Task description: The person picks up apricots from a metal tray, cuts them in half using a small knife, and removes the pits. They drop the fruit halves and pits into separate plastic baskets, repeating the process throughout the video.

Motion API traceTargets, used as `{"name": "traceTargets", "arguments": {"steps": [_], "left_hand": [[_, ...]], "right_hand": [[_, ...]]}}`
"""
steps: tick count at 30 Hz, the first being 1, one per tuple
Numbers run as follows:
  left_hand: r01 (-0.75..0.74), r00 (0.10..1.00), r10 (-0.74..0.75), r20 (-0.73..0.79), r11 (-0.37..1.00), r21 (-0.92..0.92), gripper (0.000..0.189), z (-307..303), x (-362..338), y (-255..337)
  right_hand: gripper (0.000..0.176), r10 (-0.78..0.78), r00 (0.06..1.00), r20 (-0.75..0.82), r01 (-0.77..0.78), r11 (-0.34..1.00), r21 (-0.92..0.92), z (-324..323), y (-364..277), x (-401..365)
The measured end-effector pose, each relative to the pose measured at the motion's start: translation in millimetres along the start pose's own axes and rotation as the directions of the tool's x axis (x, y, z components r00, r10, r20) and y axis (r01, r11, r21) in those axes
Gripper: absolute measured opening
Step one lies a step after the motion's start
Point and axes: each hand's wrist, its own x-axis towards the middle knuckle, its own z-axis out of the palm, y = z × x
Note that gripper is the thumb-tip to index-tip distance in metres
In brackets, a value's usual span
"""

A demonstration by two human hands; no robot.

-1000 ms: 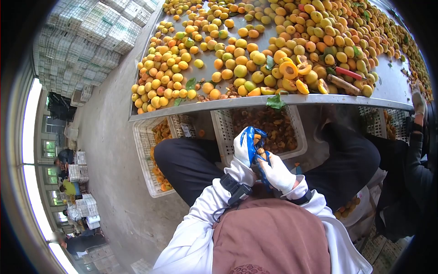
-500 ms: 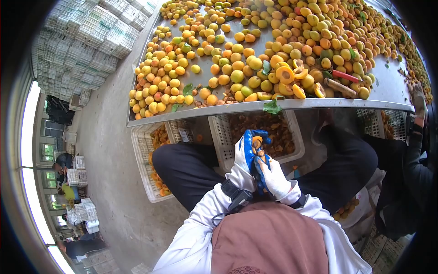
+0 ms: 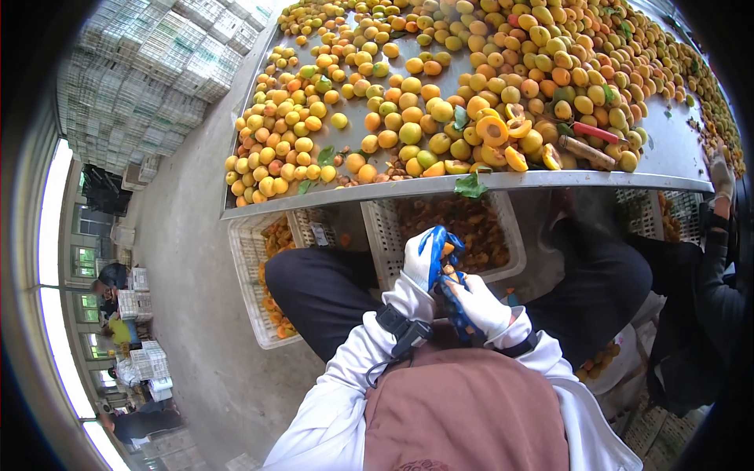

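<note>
My left hand, in a white glove with a blue palm, is closed around an orange apricot over the middle crate. Close against it, my right hand, gloved the same way, is closed on a small tool with a light brown end that meets the fruit; the rest of the tool is hidden by the fingers. Above both hands lies the metal table heaped with whole apricots. Halved apricots, a red-handled tool and a wooden-handled tool rest near its front edge.
Under the table, a white crate holds cut apricots, and another crate stands left of my knee. A co-worker's gloved hand is at the table's right end. Stacked crates and other people are at the left.
My left hand has turned, its fingers now folded further over the apricot, so less of the fruit shows. Both hands stay together. The view has shifted slightly.
</note>
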Motion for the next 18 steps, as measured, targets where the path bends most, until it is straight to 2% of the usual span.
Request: {"name": "traceTargets", "arguments": {"steps": [2, 3, 4, 5, 7, 8, 10, 11, 12, 14, 16, 18], "left_hand": [[-0.030, 0.992, 0.010, 0.127, 0.988, 0.154, 0.043, -9.1, 7.5, 2.4], [-0.085, 0.977, 0.035, 0.209, 0.968, 0.235, 0.046, -13.8, 11.4, 3.6], [-0.088, 0.977, 0.037, 0.212, 0.968, 0.235, 0.046, -12.3, 11.6, 3.5], [-0.011, 0.986, -0.010, 0.166, 0.992, 0.126, 0.049, -9.9, 11.4, 3.2], [0.075, 0.993, -0.063, 0.098, 0.989, -0.126, 0.057, 1.7, 10.9, 10.3], [0.067, 0.993, -0.054, 0.108, 0.990, -0.126, 0.057, 6.4, 11.6, 11.9], [0.159, 0.987, -0.160, 0.018, 0.951, -0.267, 0.057, 15.1, 10.5, 14.8], [0.254, 0.962, -0.274, 0.010, 0.879, -0.404, 0.054, 18.7, 9.3, 15.5], [0.257, 0.961, -0.277, 0.009, 0.877, -0.406, 0.054, 18.7, 10.0, 13.2], [0.404, 0.909, -0.397, 0.129, 0.760, -0.508, 0.050, 17.2, 13.1, 7.2], [0.426, 0.893, -0.439, 0.100, 0.751, -0.505, 0.047, 20.3, 12.2, 10.3], [0.508, 0.853, -0.480, 0.205, 0.673, -0.537, 0.045, 19.8, 14.3, 13.2]], "right_hand": [[0.027, 0.000, 1.000, -0.017, 0.002, 0.994, 0.110, -3.0, 5.8, 4.0], [0.026, 0.042, 0.997, 0.071, -0.056, 0.978, 0.199, -4.9, -4.5, -2.0], [0.025, 0.074, 0.984, 0.160, -0.117, 0.953, 0.279, -7.6, -15.9, -7.9], [0.025, 0.068, 0.986, 0.155, -0.109, 0.955, 0.277, -9.8, -15.8, -8.4], [0.026, 0.116, 0.948, 0.296, -0.272, 0.779, 0.564, -13.2, -12.8, -7.4], [0.026, 0.108, 0.951, 0.289, -0.260, 0.783, 0.564, -13.8, -12.4, -7.3], [0.026, 0.070, 0.966, 0.250, -0.195, 0.831, 0.521, -12.2, -10.4, -8.6], [0.030, 0.035, 0.982, 0.187, -0.118, 0.883, 0.453, -9.5, -10.2, -7.5], [0.030, 0.039, 0.982, 0.186, -0.121, 0.883, 0.454, -10.1, -9.2, -7.3], [0.025, -0.025, 0.991, 0.133, -0.019, 0.950, 0.313, -11.4, -5.7, -5.9], [0.024, -0.011, 0.994, 0.111, -0.024, 0.949, 0.314, -12.0, -4.3, -5.7], [0.021, 0.007, 0.972, 0.236, -0.117, 0.882, 0.457, -14.9, -6.1, -10.0]]}}
